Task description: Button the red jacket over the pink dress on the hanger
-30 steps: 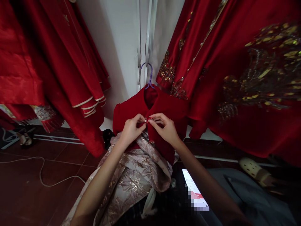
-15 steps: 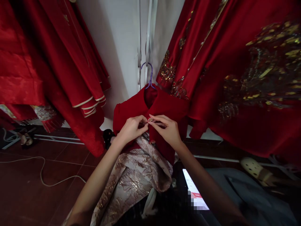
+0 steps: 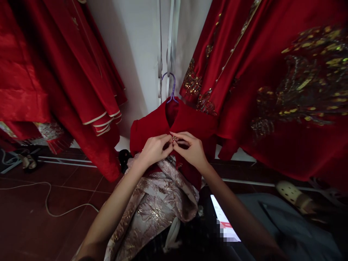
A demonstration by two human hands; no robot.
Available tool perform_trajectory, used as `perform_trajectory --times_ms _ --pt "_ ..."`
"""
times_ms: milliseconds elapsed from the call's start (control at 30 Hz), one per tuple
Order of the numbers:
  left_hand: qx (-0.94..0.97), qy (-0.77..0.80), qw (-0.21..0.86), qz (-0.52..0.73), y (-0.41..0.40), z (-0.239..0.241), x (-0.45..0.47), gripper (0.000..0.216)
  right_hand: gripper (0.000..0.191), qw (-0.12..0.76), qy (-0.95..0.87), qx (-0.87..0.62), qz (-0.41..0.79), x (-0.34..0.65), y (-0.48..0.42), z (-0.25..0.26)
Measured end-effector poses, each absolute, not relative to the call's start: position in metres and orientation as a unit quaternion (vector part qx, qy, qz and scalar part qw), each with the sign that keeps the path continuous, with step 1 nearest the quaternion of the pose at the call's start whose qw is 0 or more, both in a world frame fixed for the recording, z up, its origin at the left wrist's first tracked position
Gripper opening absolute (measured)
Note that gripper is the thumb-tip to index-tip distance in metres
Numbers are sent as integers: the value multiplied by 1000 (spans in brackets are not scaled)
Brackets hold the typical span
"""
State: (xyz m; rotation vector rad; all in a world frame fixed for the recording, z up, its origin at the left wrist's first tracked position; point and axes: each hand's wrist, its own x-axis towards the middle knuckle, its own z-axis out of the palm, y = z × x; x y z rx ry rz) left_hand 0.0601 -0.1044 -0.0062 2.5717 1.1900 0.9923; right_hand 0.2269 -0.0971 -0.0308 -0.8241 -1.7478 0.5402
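A red jacket [image 3: 146, 125] hangs by its neck on a purple hanger [image 3: 173, 88]. At its front opening, both hands meet around a small jewelled button [image 3: 174, 138]. My right hand [image 3: 192, 148] pinches the button between thumb and fingers. From the other side, my left hand [image 3: 157, 148] closes its fingertips on the jacket's front edge, touching the right fingertips; the exact bit of cloth is hidden. Another ornate button [image 3: 179, 165] shows dimly lower down. Below the hands bunches a pale pink and gold brocade cloth [image 3: 154, 208].
Red garments [image 3: 92, 83] hang at the left, and sequinned red garments [image 3: 239, 90] at the right. White metal poles [image 3: 169, 40] rise behind the hanger. A lit phone [image 3: 223, 217] lies near my right forearm. A cable [image 3: 49, 195] runs over the floor; a cream clog [image 3: 292, 195] is at right.
My fingertips have drawn closer together at the button, and the left hand has shifted slightly. The lower button is now partly turned into shadow.
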Motion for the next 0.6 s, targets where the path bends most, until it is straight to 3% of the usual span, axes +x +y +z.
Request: perform_trajectory --times_ms 133,200,267,367,533,600 --pt "838 375 130 374 -106 -17 61 19 64 501 -756 -376 193 228 -102 -32" --pt "841 347 172 379 -109 -23 58 36 82 478 -768 -382 187 231 -104 -39" --pt "849 327 203 361 -113 -31 52 57 87 461 -773 -392 191 238 -106 -49" --pt "855 331 218 335 -119 -41 40 64 76 465 -742 -446 188 257 -105 -64" --pt "830 406 207 323 -122 -54 25 47 20 449 -712 -530 109 301 -105 -61" --pt "828 425 203 305 -120 -55 26 40 11 448 -705 -541 99 313 -110 -50"
